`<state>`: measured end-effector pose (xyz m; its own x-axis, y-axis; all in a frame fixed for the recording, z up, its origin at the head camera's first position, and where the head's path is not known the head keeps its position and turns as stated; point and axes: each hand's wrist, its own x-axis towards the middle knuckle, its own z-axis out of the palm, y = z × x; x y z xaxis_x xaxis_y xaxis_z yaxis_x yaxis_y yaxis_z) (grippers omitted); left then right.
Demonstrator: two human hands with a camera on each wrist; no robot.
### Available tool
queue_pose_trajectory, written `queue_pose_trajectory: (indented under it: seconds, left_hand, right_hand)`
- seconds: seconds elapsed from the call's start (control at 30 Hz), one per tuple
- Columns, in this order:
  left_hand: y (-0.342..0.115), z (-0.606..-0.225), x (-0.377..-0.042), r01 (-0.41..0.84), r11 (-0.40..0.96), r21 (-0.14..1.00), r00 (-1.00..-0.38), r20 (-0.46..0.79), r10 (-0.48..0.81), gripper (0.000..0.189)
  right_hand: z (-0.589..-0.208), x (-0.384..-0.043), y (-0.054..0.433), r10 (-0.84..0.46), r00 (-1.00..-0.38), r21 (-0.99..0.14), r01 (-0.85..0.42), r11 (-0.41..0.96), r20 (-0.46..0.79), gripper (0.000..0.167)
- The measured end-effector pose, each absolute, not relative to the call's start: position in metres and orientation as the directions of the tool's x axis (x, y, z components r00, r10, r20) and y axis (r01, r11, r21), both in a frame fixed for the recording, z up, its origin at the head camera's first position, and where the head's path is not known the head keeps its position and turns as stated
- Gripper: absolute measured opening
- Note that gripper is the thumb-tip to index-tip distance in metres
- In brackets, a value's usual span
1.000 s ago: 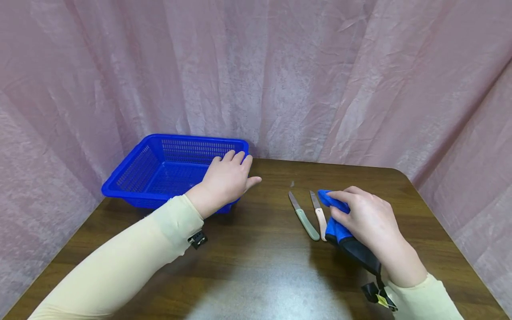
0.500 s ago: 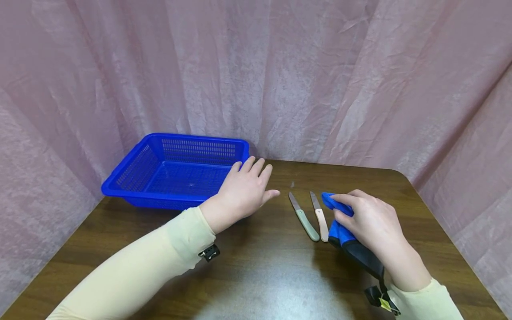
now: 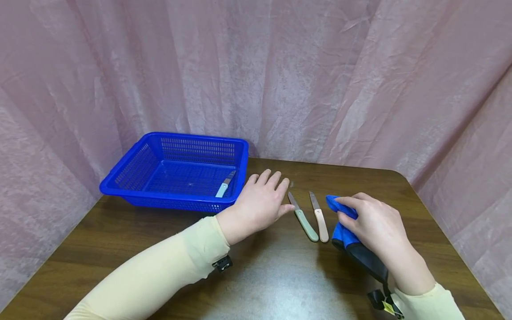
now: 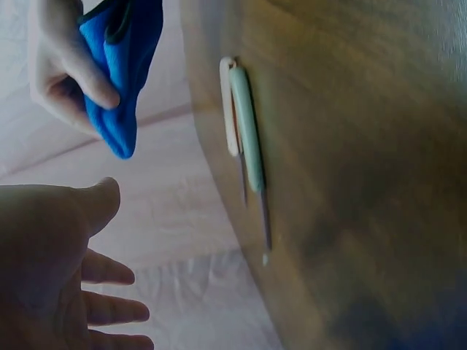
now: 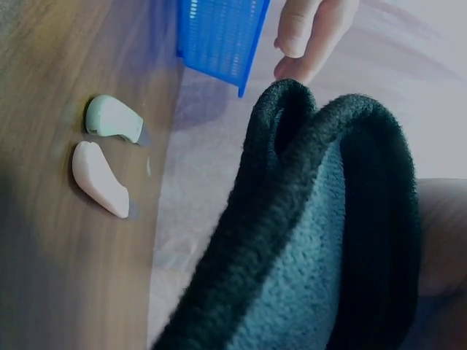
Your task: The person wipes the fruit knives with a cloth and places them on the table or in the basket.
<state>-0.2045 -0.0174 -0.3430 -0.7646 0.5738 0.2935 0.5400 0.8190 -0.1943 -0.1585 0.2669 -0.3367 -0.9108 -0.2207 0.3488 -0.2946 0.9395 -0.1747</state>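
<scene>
My left hand [image 3: 262,200] hovers open over the table, its fingers spread close to a green-handled knife [image 3: 302,217]. A peach-handled knife [image 3: 319,216] lies right beside that one; both show in the left wrist view as green knife [image 4: 250,149] and peach knife [image 4: 229,109]. My right hand [image 3: 374,222] grips a folded blue and black cloth [image 3: 345,231] just right of the knives. The cloth [image 5: 321,240] fills the right wrist view. A blue plastic basket [image 3: 132,175] at the back left holds a pale blue-handled knife [image 3: 224,185].
The wooden table [image 3: 260,275] has a rounded far right corner and is hemmed in by a pink curtain [image 3: 280,75] on the back and both sides. The basket stands at the table's far left edge.
My left hand has left the basket and moved right towards the two knives. A pale-handled knife, hidden under that hand before, now shows in the basket. The right hand has barely moved.
</scene>
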Motion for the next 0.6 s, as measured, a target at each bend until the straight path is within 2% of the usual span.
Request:
queue_pose_trajectory:
  seconds: [0.17,0.6]
  left_hand:
    - [-0.006,-0.352,-0.199,0.558,0.811,-0.177,-0.773,0.244,0.586,0.074]
    - [0.020,-0.376,-0.189,0.611,0.750,-0.254,-0.746,0.132,0.653,0.067]
  right_hand:
    - [-0.337,-0.160,0.269,-0.222,-0.914,-0.171,-0.292,0.941,0.339,0.033]
    - [-0.340,-0.165,0.278,-0.204,-0.933,-0.183,-0.266,0.946,0.298,0.035]
